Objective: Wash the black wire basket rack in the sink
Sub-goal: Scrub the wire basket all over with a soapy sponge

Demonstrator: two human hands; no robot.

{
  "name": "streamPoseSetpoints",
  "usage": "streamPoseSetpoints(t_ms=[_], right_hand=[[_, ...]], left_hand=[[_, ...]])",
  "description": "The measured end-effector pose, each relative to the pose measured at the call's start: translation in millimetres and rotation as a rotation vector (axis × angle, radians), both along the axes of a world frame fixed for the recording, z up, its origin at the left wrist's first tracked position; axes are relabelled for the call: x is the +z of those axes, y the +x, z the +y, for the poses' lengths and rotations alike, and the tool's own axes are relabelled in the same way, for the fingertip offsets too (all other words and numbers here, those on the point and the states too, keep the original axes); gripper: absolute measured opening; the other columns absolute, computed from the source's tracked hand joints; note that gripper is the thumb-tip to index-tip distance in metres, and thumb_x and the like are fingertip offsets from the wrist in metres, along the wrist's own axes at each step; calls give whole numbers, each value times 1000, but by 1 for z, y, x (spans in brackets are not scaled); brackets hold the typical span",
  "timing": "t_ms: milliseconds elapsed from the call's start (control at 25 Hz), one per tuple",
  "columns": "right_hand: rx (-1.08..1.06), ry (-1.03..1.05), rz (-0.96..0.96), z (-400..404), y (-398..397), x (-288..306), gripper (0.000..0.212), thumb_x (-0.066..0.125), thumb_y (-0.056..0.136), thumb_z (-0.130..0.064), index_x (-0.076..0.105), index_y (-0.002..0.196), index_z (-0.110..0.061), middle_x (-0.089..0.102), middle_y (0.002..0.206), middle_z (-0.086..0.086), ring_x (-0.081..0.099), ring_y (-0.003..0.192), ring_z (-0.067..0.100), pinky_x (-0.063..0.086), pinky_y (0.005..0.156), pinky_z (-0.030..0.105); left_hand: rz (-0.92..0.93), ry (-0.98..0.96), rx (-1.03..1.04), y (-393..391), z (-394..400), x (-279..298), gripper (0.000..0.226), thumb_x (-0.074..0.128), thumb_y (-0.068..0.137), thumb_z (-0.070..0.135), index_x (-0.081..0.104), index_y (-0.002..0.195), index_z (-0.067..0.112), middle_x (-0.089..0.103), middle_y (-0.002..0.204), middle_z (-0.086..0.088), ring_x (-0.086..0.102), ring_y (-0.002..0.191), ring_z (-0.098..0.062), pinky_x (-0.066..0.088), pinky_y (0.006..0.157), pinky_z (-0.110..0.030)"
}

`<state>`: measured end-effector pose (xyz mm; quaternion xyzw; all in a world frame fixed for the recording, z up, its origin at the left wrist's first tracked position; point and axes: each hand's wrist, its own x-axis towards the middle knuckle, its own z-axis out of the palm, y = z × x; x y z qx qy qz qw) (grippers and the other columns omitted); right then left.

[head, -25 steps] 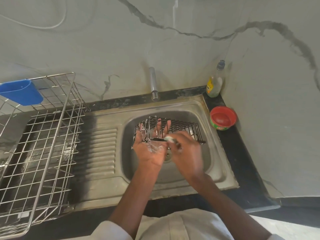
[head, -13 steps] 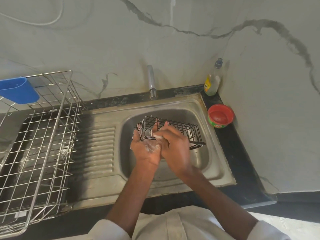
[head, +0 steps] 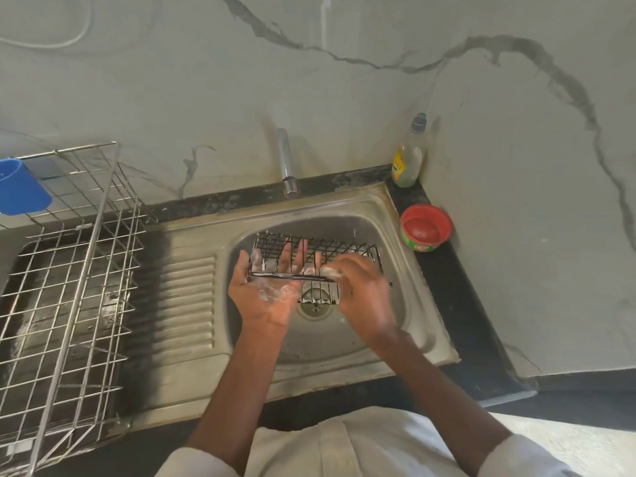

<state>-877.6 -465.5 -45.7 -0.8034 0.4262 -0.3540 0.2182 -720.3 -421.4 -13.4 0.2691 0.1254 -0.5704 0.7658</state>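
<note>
The black wire basket rack point(head: 347, 251) hangs tilted over the steel sink point(head: 426, 325), above the drain point(head: 315, 309). My left hand point(head: 265, 297) lies palm up under its left end. The fingers are straight behind the wires and the palm is soapy. My right hand point(head: 364, 297) is at the rack's front rim, fingers curled round a small pale soapy pad point(head: 331, 271) that presses on the wire. Foam clings to the rim and some wires.
The tap point(head: 286, 163) stands behind the sink with no water running. In the right corner stand a dish soap bottle point(head: 407, 160) and a red tub point(head: 426, 228). A large steel wire dish rack point(head: 69, 287) with a blue cup point(head: 20, 191) sits on the left.
My right hand slid left along the rack's front rim, then back right, uncovering the drain. The left hand kept supporting the rack.
</note>
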Motion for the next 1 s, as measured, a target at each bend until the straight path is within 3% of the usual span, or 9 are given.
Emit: streamPoseSetpoints(t_ms=[120,200,320,400,560,680,760,880,1000], right_hand=[[-330,213,13,-18,-43,-14,44,61,84,14,76,105,-21,74,107,-4,68,101,21,47,80,18],[-449,280,21,-10,-39,-11,41,62,86,13,77,107,-19,73,108,-2,68,99,21,44,75,11],[-188,28,108,17,4,9,46,65,75,20,79,105,-13,73,108,5,67,98,24,53,72,24],[-66,-101,154,14,9,11,47,66,72,19,78,106,-11,72,108,6,66,98,24,55,72,29],[-481,188,-5,-20,-33,3,35,66,84,12,78,106,-13,72,108,5,68,97,25,34,73,0],[-575,406,-113,-29,-49,-10,26,66,93,1,78,110,-14,75,109,2,71,101,22,34,71,2],[-603,357,-139,-32,-52,0,28,67,93,1,77,115,-14,75,110,3,70,102,22,37,80,8],[-283,104,-124,-16,-24,27,27,68,91,5,78,110,-13,73,107,1,68,97,16,44,81,5],[187,-152,-21,6,19,39,30,65,86,6,77,109,-9,71,104,5,66,88,14,55,74,19]], left_hand=[[-1,17,43,0,1,9,25,51,107,32,61,122,14,65,128,-24,78,97,-47,61,73,-68],[-4,35,60,1,-2,5,25,51,107,32,63,120,14,66,128,-24,78,100,-46,62,73,-67],[87,47,50,-2,-6,-7,42,53,103,35,57,141,17,54,152,-27,68,120,-53,57,81,-76],[169,46,83,-2,-9,-11,56,50,104,36,51,154,11,55,150,-31,70,115,-54,56,77,-77],[283,50,162,9,-9,-15,51,46,107,34,53,149,7,58,138,-37,64,118,-54,55,63,-78],[299,66,122,10,-7,-18,54,46,106,37,54,149,6,57,142,-37,63,121,-54,55,70,-80],[255,84,75,6,-10,-14,51,46,105,41,57,142,9,56,146,-33,63,122,-54,55,77,-79],[112,146,-42,-3,-16,-6,55,43,106,59,66,125,12,64,139,-25,65,124,-47,52,93,-72],[-144,304,-195,-13,-20,9,95,27,95,89,80,99,11,78,101,-15,77,89,-30,56,83,-44]])
